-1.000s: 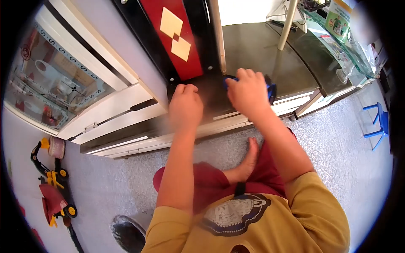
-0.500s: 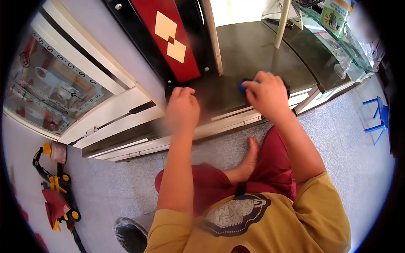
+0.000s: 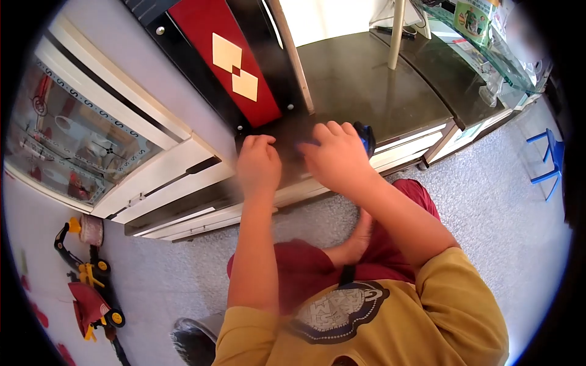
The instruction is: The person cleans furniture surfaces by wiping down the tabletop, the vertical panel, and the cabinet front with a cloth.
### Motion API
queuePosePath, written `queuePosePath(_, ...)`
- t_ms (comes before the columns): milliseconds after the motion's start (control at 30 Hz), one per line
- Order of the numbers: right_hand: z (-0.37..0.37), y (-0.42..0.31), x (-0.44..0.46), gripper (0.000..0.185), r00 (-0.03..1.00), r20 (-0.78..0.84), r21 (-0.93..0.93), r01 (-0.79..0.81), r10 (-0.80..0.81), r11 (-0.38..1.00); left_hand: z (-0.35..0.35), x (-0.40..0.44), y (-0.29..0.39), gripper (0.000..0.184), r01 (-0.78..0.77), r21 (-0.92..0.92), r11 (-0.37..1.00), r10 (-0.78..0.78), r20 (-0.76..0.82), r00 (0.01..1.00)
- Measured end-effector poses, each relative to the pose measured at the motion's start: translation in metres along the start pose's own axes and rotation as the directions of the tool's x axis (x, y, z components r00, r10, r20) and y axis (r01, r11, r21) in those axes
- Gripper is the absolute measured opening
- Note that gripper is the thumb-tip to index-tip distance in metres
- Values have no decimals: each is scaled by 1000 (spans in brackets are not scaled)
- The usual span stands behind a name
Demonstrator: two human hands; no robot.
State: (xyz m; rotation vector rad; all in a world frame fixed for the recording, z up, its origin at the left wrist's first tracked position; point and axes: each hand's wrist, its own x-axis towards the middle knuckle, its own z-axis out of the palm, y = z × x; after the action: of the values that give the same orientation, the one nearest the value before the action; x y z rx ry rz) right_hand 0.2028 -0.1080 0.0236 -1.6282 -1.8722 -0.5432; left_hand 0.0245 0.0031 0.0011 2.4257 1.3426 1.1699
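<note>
My right hand is wrapped round a blue and black object on the dark shelf top, near its front edge; the hand covers most of the object. To its left, my left hand has its fingers curled together at the shelf's edge, and what they hold, if anything, is hidden. Just beyond the left hand stands a black and red panel with two cream diamonds, its lower end at the shelf top.
A glass-fronted white cabinet is at the left. A toy digger stands on the floor at the lower left, a grey round container near my shirt. A pole, glass shelf and blue stool are at the right.
My right hand first went right along the shelf top with the blue and black object, then came back left, nearer my left hand. The left hand has hardly moved; the view has shifted slightly.
</note>
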Motion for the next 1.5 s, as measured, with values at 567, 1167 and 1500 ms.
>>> queuePosePath(567,19,66,9,11,962,-36,-365,-265,271,892,-3,2,11,14,20,45,999,-21,23,1000)
queuePosePath(1167,-19,98,-27,8,950,-154,-262,-304,272,916,-2,2,3,13,15,31,999,-16,29,999)
queuePosePath(1500,9,-16,-8,6,994,-79,-152,-83,71,985,1,3,-3,16,-48,34,998,49,-19,999)
